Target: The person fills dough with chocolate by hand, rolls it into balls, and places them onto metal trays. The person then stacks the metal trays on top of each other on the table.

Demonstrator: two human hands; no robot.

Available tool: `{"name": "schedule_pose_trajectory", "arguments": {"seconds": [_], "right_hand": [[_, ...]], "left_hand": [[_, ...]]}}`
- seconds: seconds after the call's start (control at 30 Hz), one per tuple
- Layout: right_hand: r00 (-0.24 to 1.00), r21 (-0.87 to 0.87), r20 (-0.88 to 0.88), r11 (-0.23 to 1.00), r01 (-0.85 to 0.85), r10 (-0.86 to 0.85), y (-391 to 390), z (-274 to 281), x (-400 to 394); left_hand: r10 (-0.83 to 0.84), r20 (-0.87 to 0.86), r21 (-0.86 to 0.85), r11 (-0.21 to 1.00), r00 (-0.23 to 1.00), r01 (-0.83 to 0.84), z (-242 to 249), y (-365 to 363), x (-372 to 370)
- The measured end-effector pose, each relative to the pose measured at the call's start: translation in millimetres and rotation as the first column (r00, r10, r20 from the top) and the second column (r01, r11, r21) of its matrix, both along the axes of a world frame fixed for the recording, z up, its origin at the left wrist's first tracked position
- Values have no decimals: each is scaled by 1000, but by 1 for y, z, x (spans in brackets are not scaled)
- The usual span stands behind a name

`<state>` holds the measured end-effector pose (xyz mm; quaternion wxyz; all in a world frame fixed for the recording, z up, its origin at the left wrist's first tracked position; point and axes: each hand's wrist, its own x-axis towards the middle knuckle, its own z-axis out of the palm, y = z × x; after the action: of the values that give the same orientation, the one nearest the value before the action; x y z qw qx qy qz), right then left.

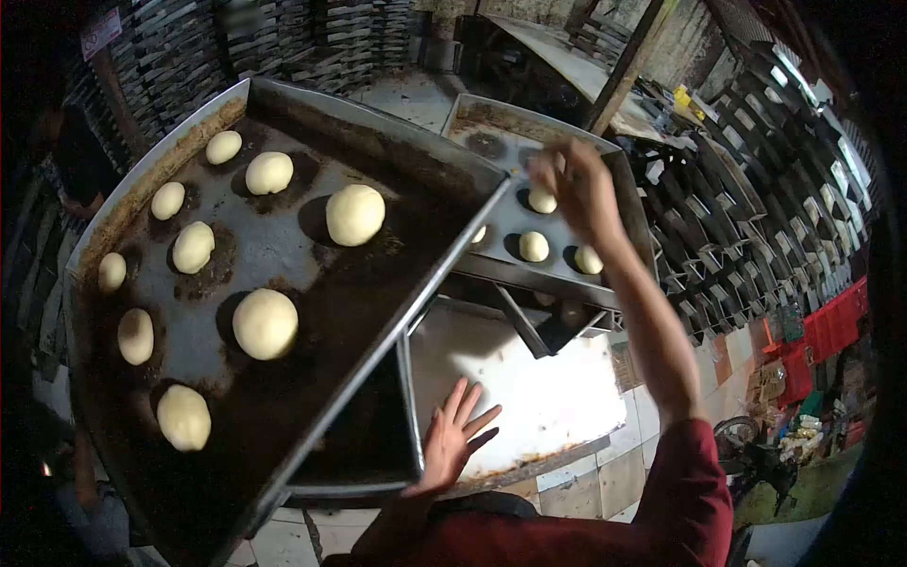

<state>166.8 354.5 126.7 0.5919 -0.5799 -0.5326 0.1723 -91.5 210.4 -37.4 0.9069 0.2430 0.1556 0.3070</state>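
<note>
My left hand point(453, 437) is spread wide, palm down over the white tabletop point(557, 397), with nothing held in it. My right hand point(581, 184) reaches over the smaller metal baking tray point(567, 276) at the back; its fingers are smeared by motion. Just under it lies a pale dough ball point(542, 199), with another dough ball point(534, 247) closer to the near rim. On the left, a large dark baking tray point(397, 335) carries several round dough pieces in spaced rows, among them a big dough ball point(265, 324) near its middle.
Stacks of metal pans point(746, 227) fill the right side, and more stacked metal point(312, 42) lines the back left. A wooden post point(635, 61) rises behind the small tray. A red crate point(836, 331) sits far right. Another person point(80, 156) is at the left edge.
</note>
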Motion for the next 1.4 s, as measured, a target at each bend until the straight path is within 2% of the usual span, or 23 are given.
{"name": "schedule_pose_trajectory", "arguments": {"seconds": [0.03,0.1,0.17,0.2,0.27,0.33,0.4,0.47,0.53,0.57,0.63,0.7,0.77,0.83,0.9,0.97,1.0,1.03,1.1,1.17,1.27,1.37,1.4], "right_hand": [[631,162,724,958,236,-278,29,12,13],[606,236,712,933,270,-355,87,5,32],[737,-190,668,934,303,-103,140,-53,57],[687,-483,720,781,396,97,144,-60,36],[657,-697,690,525,489,304,142,-71,15],[854,-546,502,815,192,136,140,-77,29],[960,-238,221,964,-116,170,131,-49,43],[882,-187,464,965,183,-78,69,21,22],[810,63,571,991,116,-132,-6,38,7],[740,46,662,992,115,-117,-50,33,1],[697,-321,606,920,-226,383,-117,2,-4],[609,-382,658,893,-235,442,-131,-63,10],[528,-461,714,876,-140,460,-123,-130,56],[448,-556,753,830,41,482,-121,-116,63],[464,-455,768,886,-88,441,-111,-139,79],[410,-550,752,834,-42,517,-105,-149,85],[426,-591,751,801,94,504,-97,-164,90],[421,-579,755,812,70,502,-96,-167,90],[310,-474,860,860,189,406,-97,-169,87],[291,-534,841,783,319,456,-104,-136,65],[327,-544,827,797,262,457,-82,-159,77],[252,-533,841,814,232,479,-81,-161,75],[327,-474,860,849,232,391,-92,-155,69]], "left_hand": [[33,-86,41,999,996,-29,-6,-4,-7],[-32,-82,-32,999,996,29,-3,-7,-19],[-66,-97,-100,993,993,56,-7,-11,-24],[-54,-96,-119,992,994,43,-6,-12,-27],[-45,-100,-139,990,994,30,-1,-10,-33],[73,-195,-74,993,978,-89,1,-11,-36],[76,-157,-44,996,985,-84,-13,-12,-38],[2,-144,-49,999,990,-10,-21,-16,-29],[-108,-166,1,994,980,109,-32,-29,-15],[-130,-134,32,990,982,135,-36,-39,-7],[-132,-271,320,922,953,218,-35,-44,7],[-111,-124,196,971,986,134,-37,-70,19],[-88,-227,169,977,970,128,-18,-82,28],[-80,-230,124,986,970,111,-14,-102,31],[-66,-233,186,976,970,111,-16,-127,33],[-24,-273,216,973,962,85,-11,-154,26],[13,-278,230,972,961,53,-7,-167,20],[51,-276,249,968,960,20,-7,-180,16],[123,-264,286,957,957,-44,-15,-204,-1],[217,-385,361,930,897,-70,-21,-220,-21],[319,-451,376,915,833,-147,-19,-242,-42],[373,-394,391,895,840,-214,-34,-251,-68],[366,-389,428,884,845,-186,-41,-251,-75]]}}
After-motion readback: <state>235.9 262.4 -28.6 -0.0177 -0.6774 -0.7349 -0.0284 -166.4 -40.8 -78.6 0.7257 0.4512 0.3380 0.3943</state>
